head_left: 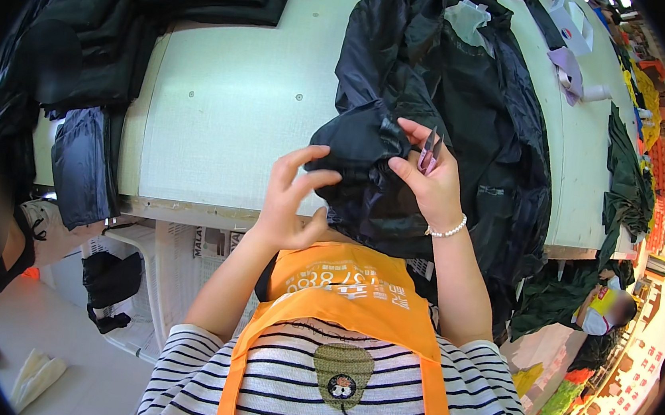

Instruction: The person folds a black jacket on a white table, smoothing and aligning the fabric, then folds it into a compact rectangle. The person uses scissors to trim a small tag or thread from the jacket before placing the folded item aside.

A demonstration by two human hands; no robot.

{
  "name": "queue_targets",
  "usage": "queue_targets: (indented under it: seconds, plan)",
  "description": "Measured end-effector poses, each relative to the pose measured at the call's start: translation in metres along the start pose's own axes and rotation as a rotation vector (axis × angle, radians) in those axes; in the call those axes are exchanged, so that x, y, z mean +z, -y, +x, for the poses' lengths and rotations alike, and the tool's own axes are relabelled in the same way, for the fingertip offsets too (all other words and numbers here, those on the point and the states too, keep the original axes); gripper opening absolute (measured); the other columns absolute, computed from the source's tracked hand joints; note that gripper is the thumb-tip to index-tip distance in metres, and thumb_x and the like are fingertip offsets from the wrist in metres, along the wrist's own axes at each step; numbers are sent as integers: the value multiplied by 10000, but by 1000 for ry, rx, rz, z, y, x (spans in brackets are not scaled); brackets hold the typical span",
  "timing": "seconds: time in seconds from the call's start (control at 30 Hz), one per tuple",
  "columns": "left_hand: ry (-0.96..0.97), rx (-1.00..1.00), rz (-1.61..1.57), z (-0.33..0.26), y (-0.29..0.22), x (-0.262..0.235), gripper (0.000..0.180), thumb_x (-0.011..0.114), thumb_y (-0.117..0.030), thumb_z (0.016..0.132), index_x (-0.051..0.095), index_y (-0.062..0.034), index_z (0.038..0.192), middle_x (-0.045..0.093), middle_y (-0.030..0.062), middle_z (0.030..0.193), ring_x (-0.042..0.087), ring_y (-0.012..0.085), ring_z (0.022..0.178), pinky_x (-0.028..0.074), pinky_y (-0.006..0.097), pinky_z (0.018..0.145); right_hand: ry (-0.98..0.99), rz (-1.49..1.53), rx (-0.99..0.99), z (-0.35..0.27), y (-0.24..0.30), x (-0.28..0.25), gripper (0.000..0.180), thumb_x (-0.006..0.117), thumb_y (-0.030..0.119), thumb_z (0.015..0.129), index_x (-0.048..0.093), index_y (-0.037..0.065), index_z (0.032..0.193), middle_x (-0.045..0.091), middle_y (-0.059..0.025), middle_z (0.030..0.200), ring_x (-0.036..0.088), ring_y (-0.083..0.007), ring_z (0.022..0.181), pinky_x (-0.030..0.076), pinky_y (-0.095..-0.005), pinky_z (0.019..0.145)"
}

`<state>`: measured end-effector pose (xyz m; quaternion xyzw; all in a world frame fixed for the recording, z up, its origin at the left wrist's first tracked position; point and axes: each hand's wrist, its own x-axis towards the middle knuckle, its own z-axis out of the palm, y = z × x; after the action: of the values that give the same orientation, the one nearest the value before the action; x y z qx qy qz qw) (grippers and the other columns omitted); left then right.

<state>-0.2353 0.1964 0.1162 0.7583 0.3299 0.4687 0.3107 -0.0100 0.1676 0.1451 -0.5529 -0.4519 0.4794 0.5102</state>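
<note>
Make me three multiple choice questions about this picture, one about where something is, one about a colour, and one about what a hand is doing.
1. Where does the black garment lie?
A. On the floor
B. On the white table, its near end bunched at the hands
C. On a hanger

2. What colour is the apron?
A. Orange
B. Blue
C. White

3. How is the left hand?
A. Shut in a fist round a cup
B. Flat on the table
C. Fingers spread and curled, beside the bunched cloth

Answers:
1 B, the garment is spread over the table top and rises in a bunch between the hands.
2 A, the apron over the striped shirt is orange.
3 C, its fingers are apart with no grip on anything, while the right hand holds small snips.
</note>
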Motion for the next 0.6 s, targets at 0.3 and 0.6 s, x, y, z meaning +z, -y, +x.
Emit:
queue_targets:
  seconds: [0.3, 0.6]
  plan:
    - [307, -464, -367, 43, 15, 18, 300, 704, -150, 779, 616, -5, 1026, 632, 62, 957, 555, 160, 945, 421, 306, 876, 152, -86, -142, -21, -2, 1, 411, 657, -92, 763, 606, 43, 1149, 582, 35, 968, 318, 2, 585, 299, -135, 568]
    - [361, -628, -738, 42, -9, 19, 117, 642, -64, 805, 650, 5, 898, 613, -29, 777, 529, 46, 727, 428, 208, 638, 226, -27, -65, 2, 18, -20, 320, 543, 27, 912, 563, 26, 1231, 600, -41, 1204, 541, -77, 1056, 436, -205, 870]
